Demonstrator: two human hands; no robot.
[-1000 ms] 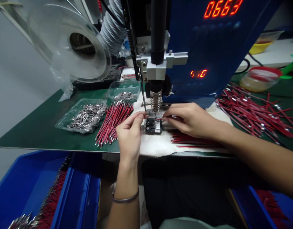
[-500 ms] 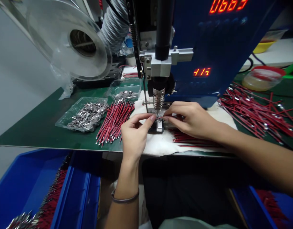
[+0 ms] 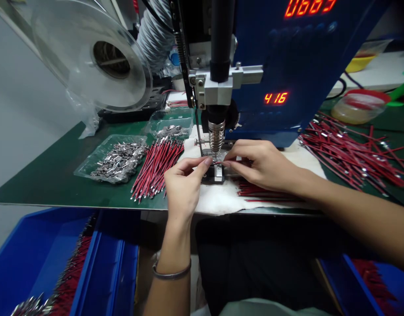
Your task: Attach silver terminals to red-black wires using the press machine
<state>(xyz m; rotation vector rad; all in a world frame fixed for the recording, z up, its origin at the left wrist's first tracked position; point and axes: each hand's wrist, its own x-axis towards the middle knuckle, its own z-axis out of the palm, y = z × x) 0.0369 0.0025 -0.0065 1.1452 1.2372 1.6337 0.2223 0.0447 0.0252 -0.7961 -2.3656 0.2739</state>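
My left hand (image 3: 182,186) is closed, thumb and forefinger pinched at the left of a small metal fixture (image 3: 218,173). What sits between those fingertips is too small to make out. From the other side my right hand (image 3: 263,163) pinches a thin red wire (image 3: 223,163), its end lying over the fixture. Straight above the fingertips stands a soldering iron (image 3: 216,137) with a coiled metal spring, its tip close to the fixture. The wire's far part is hidden behind my right hand. Below that hand, more red and black wires (image 3: 254,189) lie on a white cloth (image 3: 210,199).
A clear tray (image 3: 85,164) of small metal parts and a bundle of red wires (image 3: 156,169) lie left. More wires (image 3: 353,153) are heaped right, near a red-lidded tub (image 3: 358,107). The blue machine (image 3: 277,52) rises behind; blue bins (image 3: 40,245) stand below the table edge.
Both hands keep their pinch at the fixture, almost unmoved. The view has shifted slightly, and the lower red display now reads 416 clearly.
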